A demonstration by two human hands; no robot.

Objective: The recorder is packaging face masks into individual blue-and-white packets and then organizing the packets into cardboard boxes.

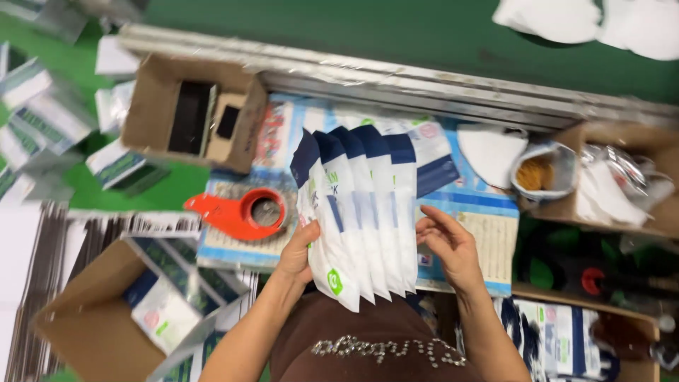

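Observation:
My left hand [300, 249] grips a fanned stack of several flat white pouches with dark blue tops [357, 212], held upright over the work surface. Its thumb lies across the front pouch near a green round mark. My right hand [447, 244] is at the right edge of the fan, fingers spread and touching the rearmost pouch. More pouches of the same kind [433, 159] lie flat on the surface behind the fan.
A red tape dispenser [240, 212] lies left of my hands. Open cardboard boxes stand at upper left [191, 113], lower left [92, 318] with pouches inside, and right [622, 177]. A white mask [491, 152] and a small tub [543, 173] sit to the right.

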